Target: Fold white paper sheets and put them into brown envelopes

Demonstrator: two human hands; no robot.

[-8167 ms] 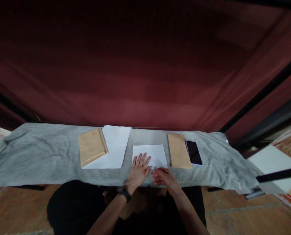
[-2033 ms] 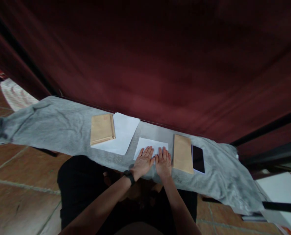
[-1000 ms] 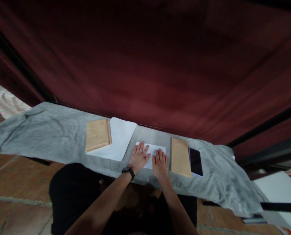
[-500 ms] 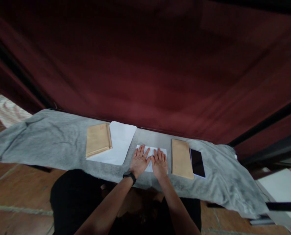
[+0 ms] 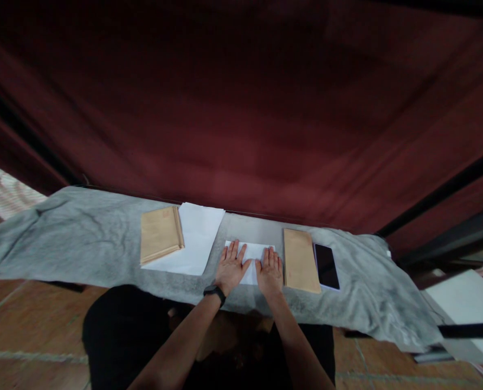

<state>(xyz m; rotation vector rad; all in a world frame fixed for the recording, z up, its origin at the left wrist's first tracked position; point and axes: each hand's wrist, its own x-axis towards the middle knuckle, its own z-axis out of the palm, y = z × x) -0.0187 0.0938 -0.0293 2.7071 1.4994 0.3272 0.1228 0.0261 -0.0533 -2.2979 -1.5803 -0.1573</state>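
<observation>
A small white sheet of paper [image 5: 250,264], possibly folded, lies on the grey cloth under both my hands. My left hand [image 5: 231,265] rests flat on its left part, fingers spread, with a dark watch on that wrist. Flat on the right edge of the paper is my right hand [image 5: 270,270], its thumb held away from the fingers. Just right of that hand lies a brown envelope [image 5: 301,260]. Left of my left hand are larger white sheets [image 5: 203,233], and a stack of brown envelopes [image 5: 160,233] partly covers them.
A grey cloth [image 5: 95,238] covers the long narrow surface. Beside the right envelope is a dark-screened phone [image 5: 327,266]. A dark red curtain-like sheet [image 5: 233,135] hangs behind the back edge. A white panel [image 5: 464,311] stands at the far right.
My right hand has slid right across the paper, away from my left hand, which stays in place. The view has shifted slightly.
</observation>
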